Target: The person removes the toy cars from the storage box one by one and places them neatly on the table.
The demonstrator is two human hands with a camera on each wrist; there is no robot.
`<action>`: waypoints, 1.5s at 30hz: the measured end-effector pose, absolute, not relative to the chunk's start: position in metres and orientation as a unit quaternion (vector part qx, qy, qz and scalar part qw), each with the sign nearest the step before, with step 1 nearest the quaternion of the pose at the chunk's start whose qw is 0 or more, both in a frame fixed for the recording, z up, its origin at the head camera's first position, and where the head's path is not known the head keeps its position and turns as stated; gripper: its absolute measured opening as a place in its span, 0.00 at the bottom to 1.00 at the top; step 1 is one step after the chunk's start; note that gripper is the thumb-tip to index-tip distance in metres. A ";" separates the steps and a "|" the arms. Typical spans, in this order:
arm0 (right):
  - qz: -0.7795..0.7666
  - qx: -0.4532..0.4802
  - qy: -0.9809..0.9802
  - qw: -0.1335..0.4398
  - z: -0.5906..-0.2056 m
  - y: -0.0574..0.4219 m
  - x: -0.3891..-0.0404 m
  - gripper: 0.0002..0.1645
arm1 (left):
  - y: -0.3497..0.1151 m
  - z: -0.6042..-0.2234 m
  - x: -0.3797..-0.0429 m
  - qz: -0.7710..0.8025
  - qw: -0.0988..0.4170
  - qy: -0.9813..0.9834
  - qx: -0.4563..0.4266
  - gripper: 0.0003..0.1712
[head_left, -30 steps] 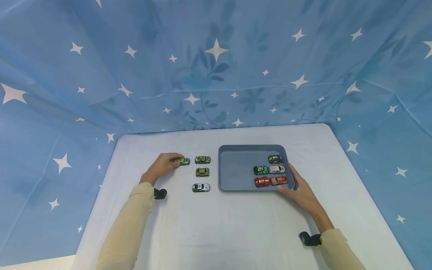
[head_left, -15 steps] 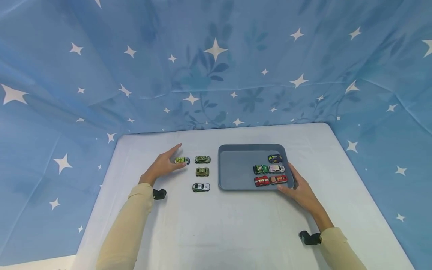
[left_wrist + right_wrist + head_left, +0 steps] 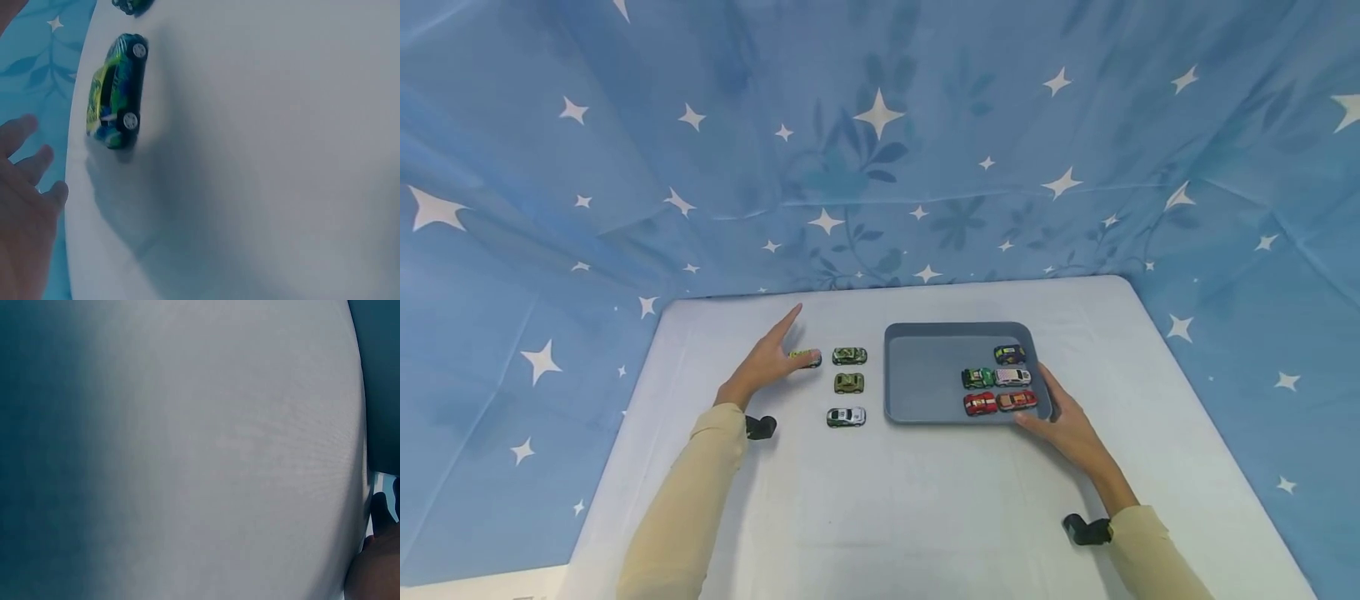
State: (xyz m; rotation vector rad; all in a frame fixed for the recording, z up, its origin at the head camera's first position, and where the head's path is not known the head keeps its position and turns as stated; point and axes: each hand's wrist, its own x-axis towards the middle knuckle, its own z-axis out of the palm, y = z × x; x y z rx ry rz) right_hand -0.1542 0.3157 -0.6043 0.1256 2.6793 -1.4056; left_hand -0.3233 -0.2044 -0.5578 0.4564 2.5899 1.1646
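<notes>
My left hand (image 3: 767, 360) is spread wide over a yellow-green toy car (image 3: 801, 359), its thumb in front of part of the car. In the left wrist view the toy car (image 3: 117, 92) sits on the white table, with fingers visible apart from it at the left. At the right end of a grey-blue tray (image 3: 925, 379), my right hand (image 3: 1071, 427) holds the front corner, thumb at the front rim and fingers along the side. In the right wrist view only part of that hand (image 3: 378, 562) shows beside the tray wall (image 3: 384, 387).
A camouflage car (image 3: 849, 356), an olive car (image 3: 849, 382) and a white-green car (image 3: 846, 417) stand in a column left of the tray. Inside the tray's right half are several cars, among them a red car (image 3: 981, 404) and a green car (image 3: 977, 378). Blue star-patterned cloth (image 3: 880, 183) hangs behind the table.
My left hand has let go of the yellow-green car and spread its fingers, the index finger rising away. The car stays in about the same place. My right hand and the tray hold still.
</notes>
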 end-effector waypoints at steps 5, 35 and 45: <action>-0.463 0.040 0.883 0.057 -0.603 0.314 -0.155 0.66 | -0.191 -0.552 -0.327 0.413 0.118 0.889 0.157 0.60; -0.459 0.048 0.886 0.049 -0.602 0.310 -0.142 0.65 | -0.084 -0.537 -0.327 0.469 0.114 0.837 0.257 0.51; -0.467 0.045 0.882 0.046 -0.604 0.310 -0.143 0.65 | -0.054 -0.537 -0.317 0.489 0.121 0.818 0.278 0.49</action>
